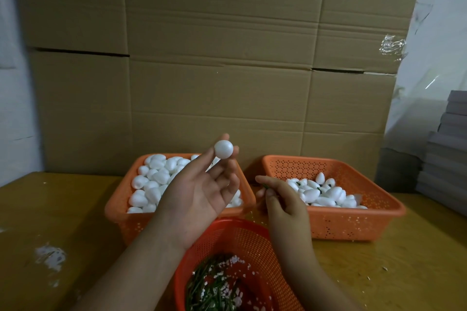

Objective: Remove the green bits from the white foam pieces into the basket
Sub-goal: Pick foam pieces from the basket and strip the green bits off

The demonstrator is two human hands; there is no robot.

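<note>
My left hand (202, 192) is raised palm-up and pinches a white foam piece (223, 149) at its fingertips, above the left orange basket (118, 212), which is full of plain white foam pieces. My right hand (280, 201) pinches a thin green bit (265, 186) between the two orange baskets. The right orange basket (358, 222) holds white foam pieces with green bits among them. A round red basket (242, 237) near me holds a heap of green bits and white crumbs.
The baskets stand on a yellowish wooden table (63, 222) with white scuffs and foam crumbs. A wall of large cardboard boxes (227, 70) rises right behind them. Grey stacked sheets (447, 164) and clear plastic film lie at the right edge.
</note>
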